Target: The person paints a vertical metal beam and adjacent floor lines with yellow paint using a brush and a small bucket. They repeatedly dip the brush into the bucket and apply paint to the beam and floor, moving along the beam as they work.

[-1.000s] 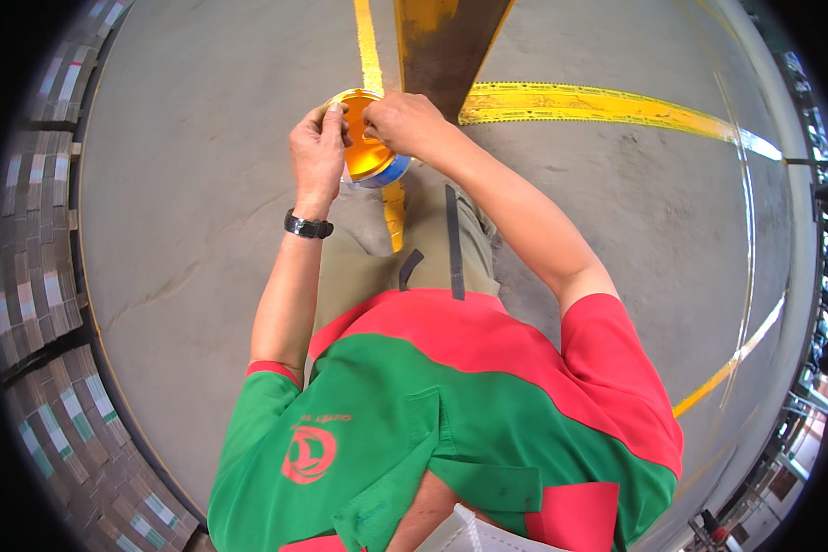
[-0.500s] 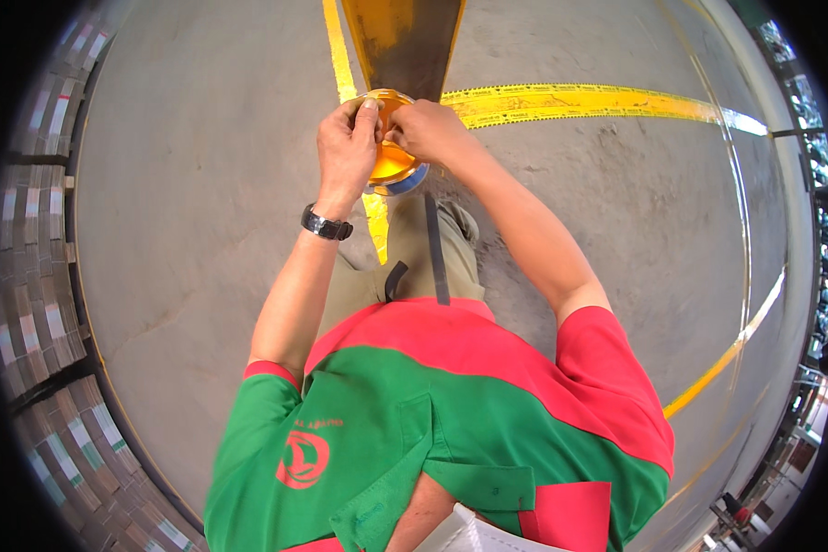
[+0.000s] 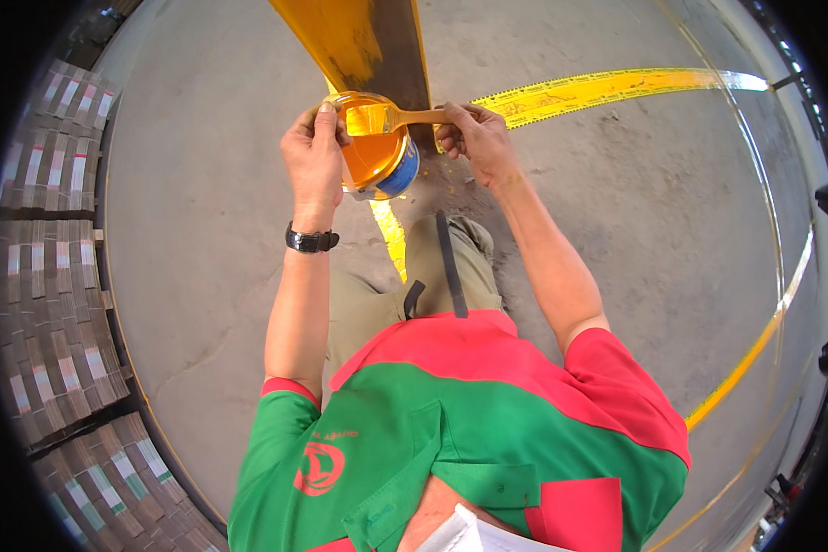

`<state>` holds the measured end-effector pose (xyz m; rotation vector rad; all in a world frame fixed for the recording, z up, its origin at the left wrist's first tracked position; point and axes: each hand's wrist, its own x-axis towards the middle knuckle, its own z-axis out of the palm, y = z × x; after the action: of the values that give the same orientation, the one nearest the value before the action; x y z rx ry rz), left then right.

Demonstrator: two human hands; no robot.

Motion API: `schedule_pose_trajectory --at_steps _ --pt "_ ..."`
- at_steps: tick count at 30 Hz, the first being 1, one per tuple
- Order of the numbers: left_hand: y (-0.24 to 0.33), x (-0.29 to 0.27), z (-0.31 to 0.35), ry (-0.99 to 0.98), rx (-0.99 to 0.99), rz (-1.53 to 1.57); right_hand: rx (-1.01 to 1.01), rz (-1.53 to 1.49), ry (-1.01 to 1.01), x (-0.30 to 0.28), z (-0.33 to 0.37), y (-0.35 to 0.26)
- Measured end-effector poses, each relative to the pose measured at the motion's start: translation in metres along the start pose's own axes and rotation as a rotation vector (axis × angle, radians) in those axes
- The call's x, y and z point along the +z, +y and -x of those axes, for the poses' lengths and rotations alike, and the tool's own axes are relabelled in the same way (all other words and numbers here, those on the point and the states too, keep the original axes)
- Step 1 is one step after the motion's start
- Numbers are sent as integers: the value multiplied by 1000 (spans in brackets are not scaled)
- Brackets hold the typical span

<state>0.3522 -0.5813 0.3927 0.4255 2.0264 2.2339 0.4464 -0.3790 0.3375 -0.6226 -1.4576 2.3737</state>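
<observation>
A paintbrush (image 3: 420, 117) with a wooden handle lies level over the mouth of a paint can (image 3: 401, 169), its bristles coated in yellow-orange paint. The fingers of my right hand (image 3: 481, 145) are closed round the end of the handle. On the can's left side, my left hand (image 3: 315, 164) grips the rim, thumb up; its other fingers are partly hidden. The can has a blue label and holds orange-yellow paint. Just beyond it rises a steel post (image 3: 350, 41), yellow on one face and mostly dark on the other.
Yellow tape (image 3: 607, 95) runs along the grey floor to the right of the post, and another yellow strip (image 3: 389, 235) passes under the can. Stacked flat bundles (image 3: 60, 267) line the left side. A further yellow line (image 3: 741, 373) curves along the right.
My right hand has drawn back to the right, and the brush now shows over the can. My left hand and the can have shifted slightly left in view.
</observation>
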Motion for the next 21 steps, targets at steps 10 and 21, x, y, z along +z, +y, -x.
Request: schedule_pose_trajectory --at_steps 10,21 --pt "13 -13 -12 32 18 42 -588 552 -198 7 17 4" --pt "-6 -32 -14 78 18 86 -210 -22 119 7 -29 36"
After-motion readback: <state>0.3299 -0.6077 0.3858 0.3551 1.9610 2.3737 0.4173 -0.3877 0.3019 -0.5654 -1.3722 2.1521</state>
